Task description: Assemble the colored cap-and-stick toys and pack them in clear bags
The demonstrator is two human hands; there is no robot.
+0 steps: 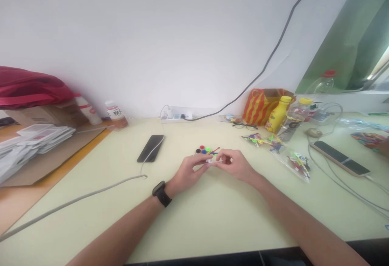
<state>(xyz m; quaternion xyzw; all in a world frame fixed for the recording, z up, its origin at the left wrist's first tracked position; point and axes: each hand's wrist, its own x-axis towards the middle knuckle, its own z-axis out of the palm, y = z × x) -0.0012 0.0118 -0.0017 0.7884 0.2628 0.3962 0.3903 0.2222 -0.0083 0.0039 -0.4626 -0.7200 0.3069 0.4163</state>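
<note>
Both my hands meet over the middle of the pale table. My left hand [192,169], with a black watch [162,193] on its wrist, pinches a small white piece [209,161] between thumb and fingers. My right hand [233,161] is closed at the same piece from the other side, its thumb and fingertips pressed together. The piece is too small and too covered for me to tell its kind. Just behind the fingertips lie small round pieces [202,147] in red, black, blue and green, with thin coloured sticks [215,150] partly hidden by my hands.
A phone [150,148] with a cable lies to the left. On the right are plastic packets [296,162], glasses [244,126], a yellow bottle [278,114], a striped bag [257,106] and another phone [340,158]. A power strip [176,116] sits by the wall.
</note>
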